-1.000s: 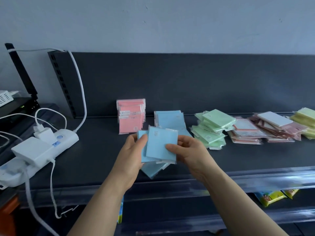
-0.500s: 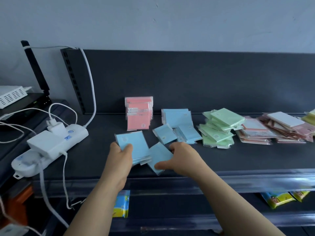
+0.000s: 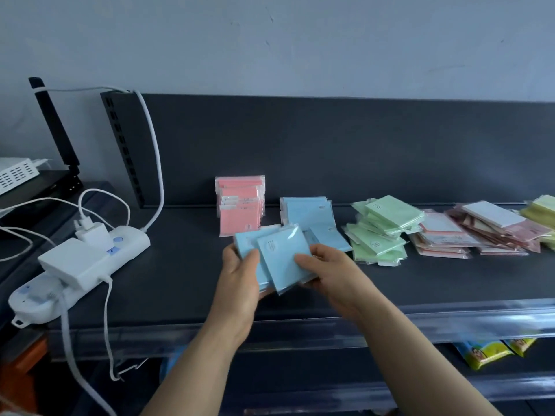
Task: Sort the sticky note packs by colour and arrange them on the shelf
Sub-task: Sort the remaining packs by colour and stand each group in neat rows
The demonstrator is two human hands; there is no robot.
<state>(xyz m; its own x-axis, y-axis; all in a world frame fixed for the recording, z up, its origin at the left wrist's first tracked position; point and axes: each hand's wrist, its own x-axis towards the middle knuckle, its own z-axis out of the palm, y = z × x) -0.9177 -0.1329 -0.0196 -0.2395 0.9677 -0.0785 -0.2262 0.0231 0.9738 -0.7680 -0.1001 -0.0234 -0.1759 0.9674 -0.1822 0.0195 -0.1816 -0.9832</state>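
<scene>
Blue sticky note packs, wrapped in clear film, sit fanned between both hands just above the dark shelf. The left hand grips the fan from its left side, thumb on top. The right hand pinches the front pack's right edge, its fingers curled round it. Behind them, more blue packs lean against the shelf's back panel, with salmon-pink packs standing upright just to their left. To the right lie a loose green pile, then a pale pink pile, and yellow packs at the frame edge. A white power strip rests at the shelf's left end.
</scene>
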